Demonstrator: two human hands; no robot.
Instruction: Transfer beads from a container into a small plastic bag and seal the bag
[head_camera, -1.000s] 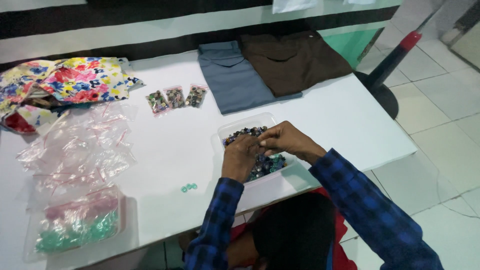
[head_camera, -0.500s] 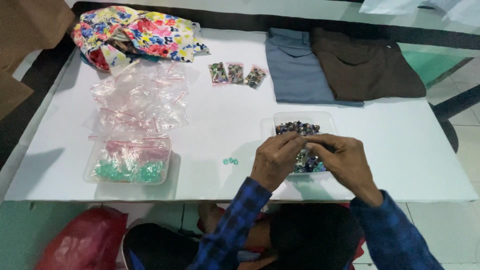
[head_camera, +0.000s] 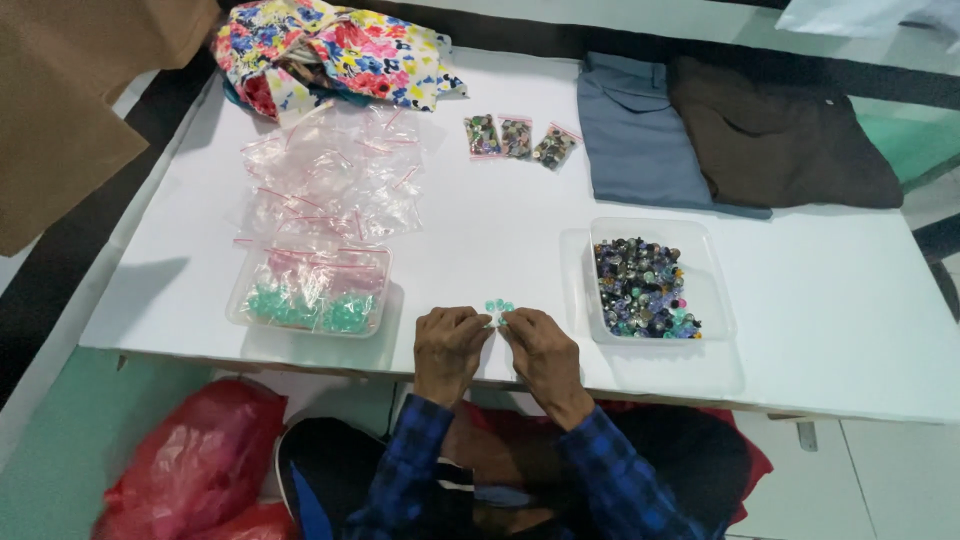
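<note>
Both hands, left hand (head_camera: 449, 343) and right hand (head_camera: 537, 347), pinch shut at the small green buttons (head_camera: 498, 306) lying near the tabletop (head_camera: 500, 215) front edge. They look light, hard, slippery; best pinched by their rims.

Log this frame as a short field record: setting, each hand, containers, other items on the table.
setting: white table, seen from above
left hand: at the near edge, fingertips by the small green beads
right hand: beside the left, fingertips at the same beads
right container: clear tray of mixed dark beads
left container: clear tray of bagged green beads
also: empty zip bags, three filled small bags, folded grey cloth, brown cloth, floral cloth
</note>
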